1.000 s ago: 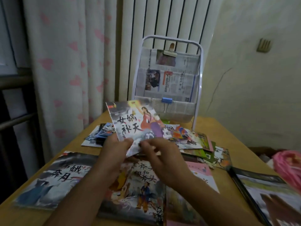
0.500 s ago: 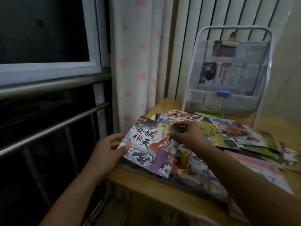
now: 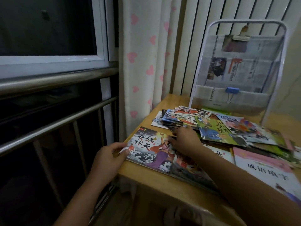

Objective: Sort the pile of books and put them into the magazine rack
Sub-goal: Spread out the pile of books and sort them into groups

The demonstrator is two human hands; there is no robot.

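Two hands: the left hand [image 3: 106,160] and the right hand [image 3: 184,141]. One book [image 3: 147,147] lies between their fingers. Beyond the right fingers, one pile [image 3: 211,126] of overlapping books; its count cannot be told. One pink book [image 3: 263,168] sits to their right. One rack [image 3: 237,69] stands past them, with two clips: one blue [image 3: 232,90], one pale [image 3: 241,38]. One desk [image 3: 151,176].

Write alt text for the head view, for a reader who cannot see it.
A person's left hand pinches the corner of a picture book lying flat at the table edge, while the right hand rests on it. More books lie scattered before a white magazine rack.
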